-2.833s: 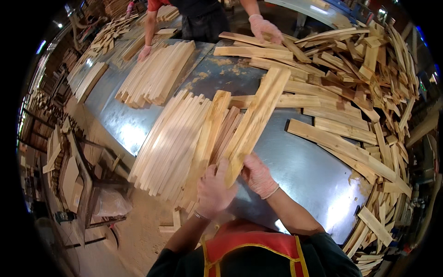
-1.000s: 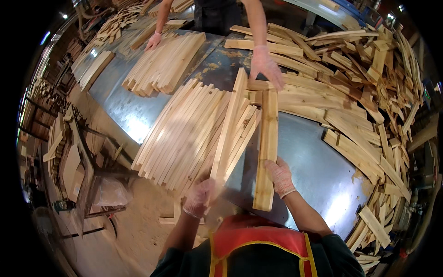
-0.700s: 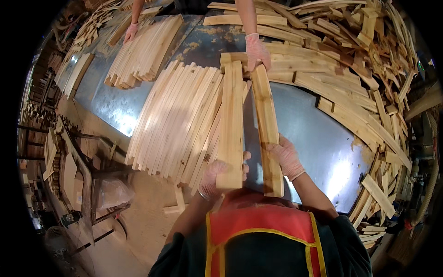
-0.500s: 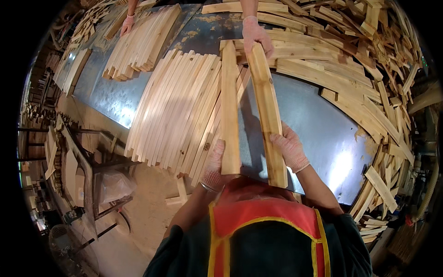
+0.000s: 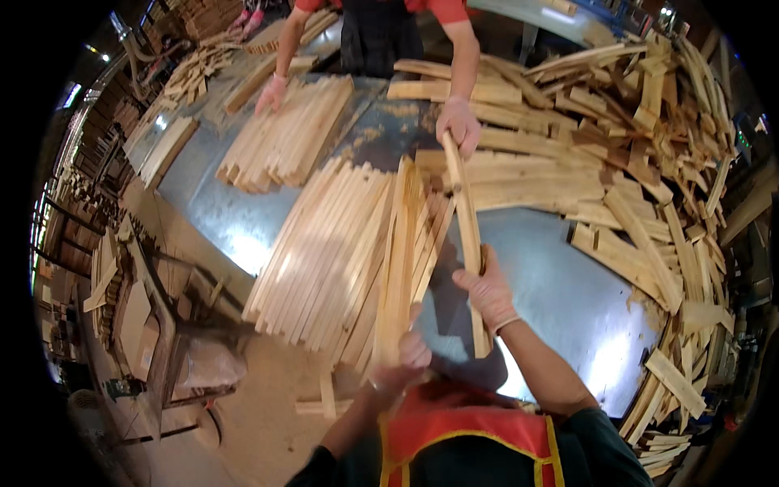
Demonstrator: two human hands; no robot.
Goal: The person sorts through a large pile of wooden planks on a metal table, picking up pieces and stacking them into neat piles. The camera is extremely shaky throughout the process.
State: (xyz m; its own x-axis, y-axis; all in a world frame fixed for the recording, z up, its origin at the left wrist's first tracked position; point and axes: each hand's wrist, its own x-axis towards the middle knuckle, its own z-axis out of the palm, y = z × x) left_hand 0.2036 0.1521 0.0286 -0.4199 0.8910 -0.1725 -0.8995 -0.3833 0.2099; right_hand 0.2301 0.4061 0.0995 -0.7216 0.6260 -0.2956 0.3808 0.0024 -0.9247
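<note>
Long, narrow, pale wooden strip (image 5: 466,223): was above the grey metal tabletop (image 5: 544,264); your right hand (image 5: 489,296) gripped its near part, a co-worker's hand (image 5: 459,126) its far end. Long, yellowish wooden board (image 5: 396,268): was leftward, your left hand (image 5: 403,362) grasping its near end.

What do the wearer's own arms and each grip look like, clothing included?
Left grip and right grip wear pale pinkish gloves, the left one blurred. The forearms are bare below short, dark sleeves.
</note>
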